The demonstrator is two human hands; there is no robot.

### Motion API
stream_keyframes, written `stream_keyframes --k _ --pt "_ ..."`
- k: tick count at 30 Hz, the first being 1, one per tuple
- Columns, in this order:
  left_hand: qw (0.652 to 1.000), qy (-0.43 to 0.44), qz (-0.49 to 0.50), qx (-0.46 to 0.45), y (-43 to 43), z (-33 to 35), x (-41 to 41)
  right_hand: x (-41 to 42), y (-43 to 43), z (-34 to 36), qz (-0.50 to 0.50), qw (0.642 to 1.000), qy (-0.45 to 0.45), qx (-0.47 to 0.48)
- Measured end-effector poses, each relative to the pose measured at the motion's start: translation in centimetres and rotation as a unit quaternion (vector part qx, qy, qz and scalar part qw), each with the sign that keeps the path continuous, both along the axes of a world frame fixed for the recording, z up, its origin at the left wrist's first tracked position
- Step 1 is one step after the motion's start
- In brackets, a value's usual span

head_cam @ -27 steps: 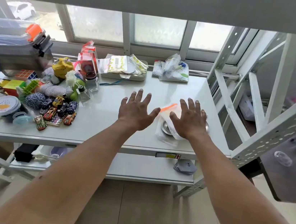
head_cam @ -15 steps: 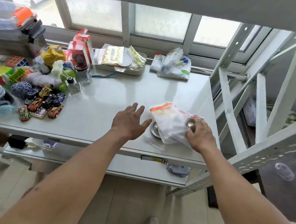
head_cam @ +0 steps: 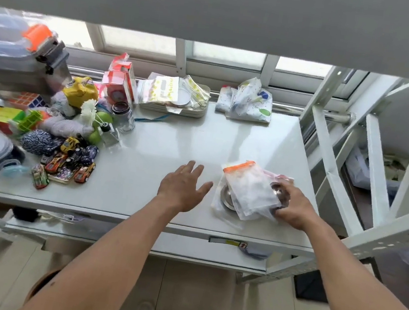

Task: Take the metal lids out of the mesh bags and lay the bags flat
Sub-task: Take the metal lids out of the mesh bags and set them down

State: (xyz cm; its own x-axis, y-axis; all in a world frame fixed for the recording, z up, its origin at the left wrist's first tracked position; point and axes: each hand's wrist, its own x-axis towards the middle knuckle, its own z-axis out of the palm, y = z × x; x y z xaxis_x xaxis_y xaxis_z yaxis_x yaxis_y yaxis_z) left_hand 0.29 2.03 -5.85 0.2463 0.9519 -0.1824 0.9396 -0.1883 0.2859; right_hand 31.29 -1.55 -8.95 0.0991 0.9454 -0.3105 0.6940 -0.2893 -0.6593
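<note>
A white mesh bag [head_cam: 251, 187] with an orange zip edge lies at the front right of the white table [head_cam: 174, 138], on top of other bags. A round metal lid [head_cam: 226, 196] shows under its left side. My right hand [head_cam: 295, 206] grips the bag's right end, where a second shiny metal lid [head_cam: 280, 192] sits between my fingers. My left hand [head_cam: 183, 186] hovers flat with spread fingers just left of the bags, touching nothing.
Toy cars [head_cam: 67, 162], yarn, a cube puzzle and a glass jar [head_cam: 123, 118] crowd the table's left. A tray of patterned pouches [head_cam: 174, 96] and folded cloth [head_cam: 247, 100] sit at the back. A white metal rack frame [head_cam: 353, 159] stands right.
My right hand moved from resting flat on the bags to gripping the top bag's right end and a lid. My left hand slid a little nearer the bags.
</note>
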Motion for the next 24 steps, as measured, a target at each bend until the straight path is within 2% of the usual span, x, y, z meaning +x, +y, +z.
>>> stream_keyframes --k 7,10,14,18,21,24 --pt "0.999 -0.001 -0.039 -0.013 1.6 -0.1 -2.4 0.5 0.5 1.7 -0.144 0.979 -0.147 0.008" --pt "0.999 -0.014 -0.019 -0.027 2.2 -0.1 -3.0 0.1 1.3 2.2 -0.182 0.972 -0.144 0.033" --pt "0.997 -0.063 0.02 -0.031 2.9 -0.4 -2.2 -2.2 4.2 3.8 -0.191 0.96 -0.161 0.128" --pt "0.986 -0.124 0.101 -0.053 4.0 -0.5 -1.2 -7.1 7.8 5.2 -0.138 0.964 -0.124 0.189" --pt "0.988 -0.069 0.135 0.009 4.4 -0.3 -1.1 -12.6 10.0 4.2 -0.025 0.978 -0.084 0.191" --pt "0.99 -0.035 0.136 0.022 4.7 -0.4 -1.8 -17.6 11.5 2.3 0.068 0.983 -0.087 0.149"
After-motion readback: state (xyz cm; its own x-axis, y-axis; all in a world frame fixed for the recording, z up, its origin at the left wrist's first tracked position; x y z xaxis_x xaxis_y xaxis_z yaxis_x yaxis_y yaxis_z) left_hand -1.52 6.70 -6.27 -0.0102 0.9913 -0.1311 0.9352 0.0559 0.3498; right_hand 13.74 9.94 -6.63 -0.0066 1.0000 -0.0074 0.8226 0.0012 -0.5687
